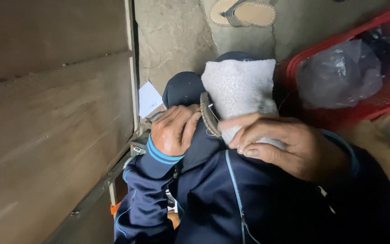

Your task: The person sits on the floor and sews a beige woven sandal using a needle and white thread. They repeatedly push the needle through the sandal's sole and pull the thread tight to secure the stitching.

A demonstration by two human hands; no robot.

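A: Quick pass. What's your left hand (pixel 173 129) on?

B: Your left hand is curled shut on the woven edge strip (pixel 207 114), a thin, curved, braided band, tan and coarse. It runs along the left side of the white fleecy piece (pixel 242 90), which stands over your knees at centre.

A: And the right?

B: Your right hand (pixel 278 142) has fingers pinched narrow, tips pressed together against the near edge of the fleecy piece. A thin thread or needle (pixel 213 108) seems to glint near the strip; too fine to say which, and you can't tell if the pinch holds it.

A: Textures?

B: Fleece is nubbly, soft, rounded at the far end. Your sleeves are smooth dark blue with light blue cuff stripes.

A: Around you?

B: Rough wooden planks (pixel 55 117) on the left, a white paper scrap (pixel 150 98) on the cracked earthen floor (pixel 172 31), a woven sandal (pixel 242 12) at the far edge, cut off by the frame. Right: a red mesh basket (pixel 389 97) with a crumpled clear plastic bag (pixel 339 74), partly out of frame.

A: Hidden?

B: The near end of the fleecy piece is behind your right hand; small items below your left sleeve are unreadable.
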